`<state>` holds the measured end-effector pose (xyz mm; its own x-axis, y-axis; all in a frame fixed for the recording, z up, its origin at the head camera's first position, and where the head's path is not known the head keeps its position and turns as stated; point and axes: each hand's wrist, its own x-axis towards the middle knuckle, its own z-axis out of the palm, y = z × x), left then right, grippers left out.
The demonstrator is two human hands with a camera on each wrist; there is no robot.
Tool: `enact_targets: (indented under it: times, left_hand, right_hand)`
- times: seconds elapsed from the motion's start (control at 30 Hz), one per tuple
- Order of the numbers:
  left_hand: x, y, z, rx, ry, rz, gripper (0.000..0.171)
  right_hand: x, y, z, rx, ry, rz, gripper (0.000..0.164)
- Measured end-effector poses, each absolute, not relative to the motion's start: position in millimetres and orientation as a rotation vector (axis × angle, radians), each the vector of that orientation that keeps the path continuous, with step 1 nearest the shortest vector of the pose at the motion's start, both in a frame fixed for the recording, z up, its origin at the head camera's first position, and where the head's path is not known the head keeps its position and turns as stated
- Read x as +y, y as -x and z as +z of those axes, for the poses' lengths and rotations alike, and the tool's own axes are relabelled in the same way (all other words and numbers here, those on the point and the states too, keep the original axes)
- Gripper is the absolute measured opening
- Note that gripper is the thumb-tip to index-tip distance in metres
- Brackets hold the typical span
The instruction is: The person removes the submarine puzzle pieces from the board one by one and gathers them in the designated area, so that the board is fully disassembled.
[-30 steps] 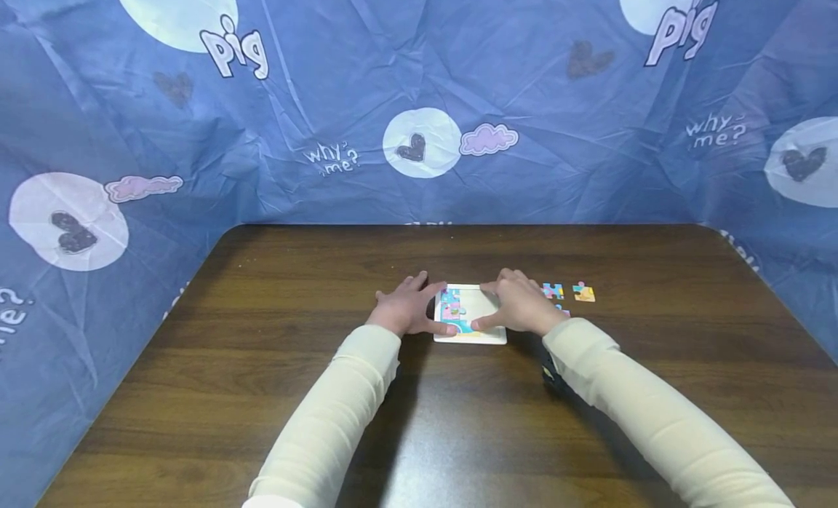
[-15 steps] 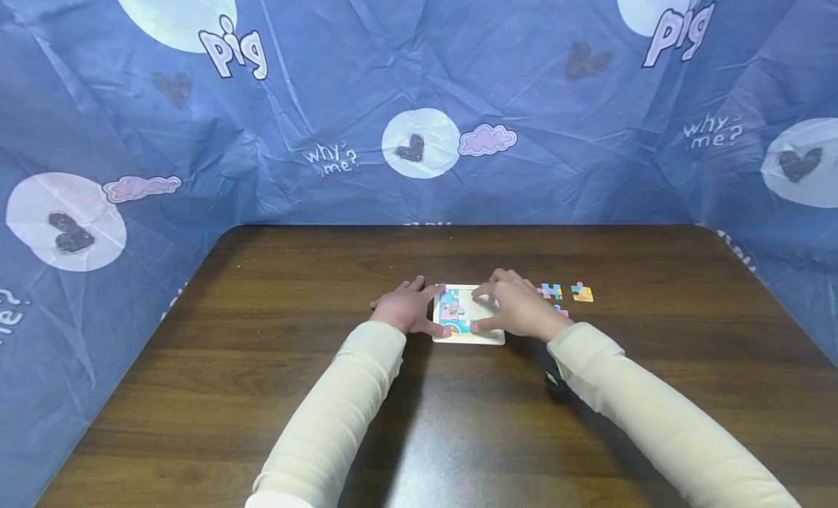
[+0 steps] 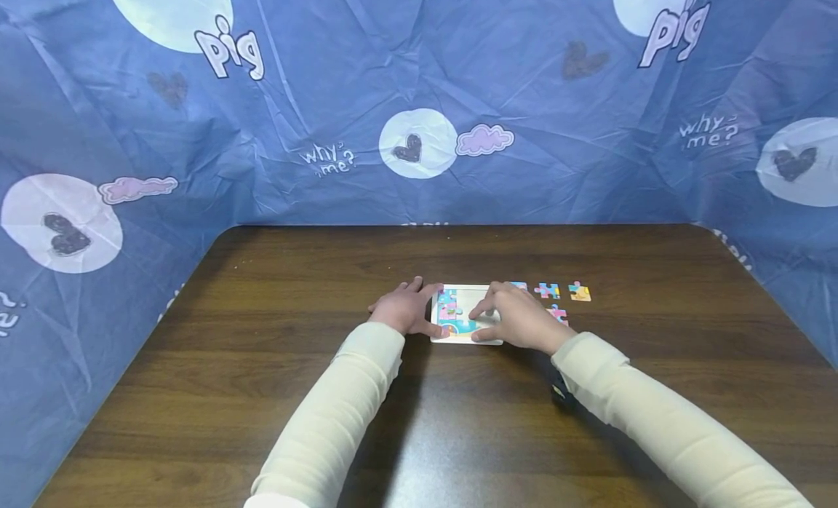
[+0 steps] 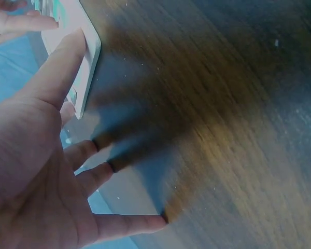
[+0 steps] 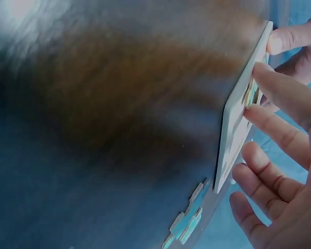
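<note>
White-rimmed flat rectangular puzzle tray (image 3: 470, 299) sits between my hands on the brown wood-grain table (image 3: 294, 275) in head view; placed pieces (image 3: 448, 304) line its left and near sides, loose multicoloured jigsaw pieces (image 3: 580, 292) right of it. Left wrist: left hand (image 4: 46, 171) spread, thumb on tray. Right wrist: right hand (image 5: 303, 199), thumb and index apart at tray, no pinch visible. Probably seating a piece; next needs a flush check.

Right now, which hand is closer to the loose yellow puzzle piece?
Right. The right hand is over the right edge of the puzzle tray, with the yellow puzzle piece to its right; the left hand is farther, at the tray's left edge.
</note>
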<state>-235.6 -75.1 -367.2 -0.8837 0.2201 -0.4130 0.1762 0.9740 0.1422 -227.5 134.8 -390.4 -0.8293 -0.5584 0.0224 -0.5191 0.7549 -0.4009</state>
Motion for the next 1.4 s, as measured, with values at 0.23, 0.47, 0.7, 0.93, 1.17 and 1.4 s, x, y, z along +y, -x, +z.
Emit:
enact_targets:
  times: [0.23, 0.47, 0.7, 0.93, 1.17, 1.4]
  left_hand:
    - [-75.9, 235.5, -367.6, 2.669, -0.284, 0.154, 0.086]
    - [-74.3, 236.3, -364.1, 2.631, -0.235, 0.22, 0.086]
    - [-76.0, 238.1, -364.3, 2.59, -0.211, 0.261, 0.085]
    - [-75.3, 238.6, -363.5, 2.577, -0.197, 0.256, 0.085]
    - [-75.3, 234.5, -361.8, 2.6, -0.203, 0.258, 0.085]
    - [-74.7, 233.9, -362.2, 2.613, -0.217, 0.257, 0.085]
  right_hand:
    - [133.4, 227.0, -393.1, 2.879, 0.863, -0.618, 0.031]
    - [134.0, 226.6, -395.0, 2.904, 0.89, -0.592, 0.031]
    - [131.6, 224.7, -393.9, 2.925, 0.903, -0.587, 0.029]
    - [129.3, 224.3, -394.3, 2.932, 0.86, -0.603, 0.025]
    - [126.3, 223.9, -394.6, 2.924, 0.835, -0.604, 0.026]
    - [125.1, 222.2, -393.3, 2.93, 0.829, -0.613, 0.029]
